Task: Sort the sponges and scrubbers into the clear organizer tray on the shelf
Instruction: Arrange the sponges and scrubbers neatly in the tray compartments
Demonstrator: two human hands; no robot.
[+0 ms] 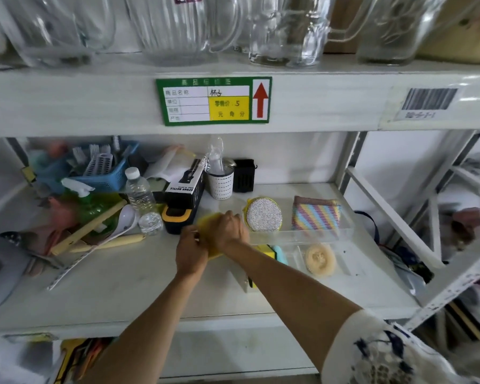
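At frame centre, both the left hand and right hand grip a yellow sponge, with the clear organizer tray just to its right.

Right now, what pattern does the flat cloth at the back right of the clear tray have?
Diagonal rainbow pastel stripes on the scrubbing cloth; the head view shows it.

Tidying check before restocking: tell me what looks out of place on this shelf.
Left of the clear organizer tray, wooden utensils and a white ladle lie in a crossed jumble, and a water bottle leans against a second bottle.
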